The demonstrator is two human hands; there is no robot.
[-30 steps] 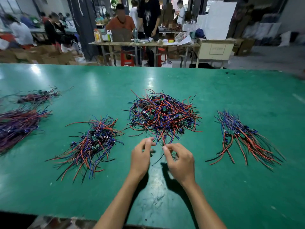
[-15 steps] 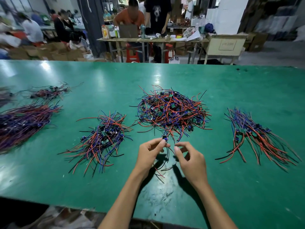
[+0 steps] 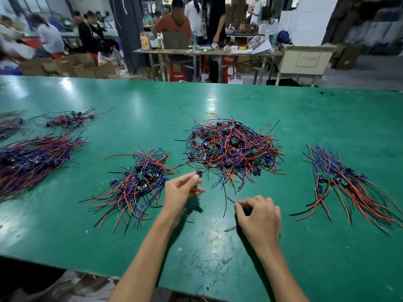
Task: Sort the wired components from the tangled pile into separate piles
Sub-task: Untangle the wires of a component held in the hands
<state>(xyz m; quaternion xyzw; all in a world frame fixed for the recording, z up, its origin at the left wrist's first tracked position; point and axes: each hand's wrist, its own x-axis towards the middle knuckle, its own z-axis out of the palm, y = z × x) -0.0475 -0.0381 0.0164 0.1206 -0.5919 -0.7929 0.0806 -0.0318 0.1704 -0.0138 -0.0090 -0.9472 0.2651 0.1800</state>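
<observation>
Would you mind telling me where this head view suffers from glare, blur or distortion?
Head view: overhead lights glare on the green table; the far-left wire pile and background people smear with blur; wide-angle distortion stretches the edges; the tangled pile is sharp; both hands cast dark shadows.

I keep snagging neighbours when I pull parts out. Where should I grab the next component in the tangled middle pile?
Probably pinch a small green board showing on top of the tangled pile, coming from above and lifting straight up. The boards look like firmer holds than the loose wires, whose ends splay outward and cross one another, so tugging those would likely drag neighbours.
</observation>
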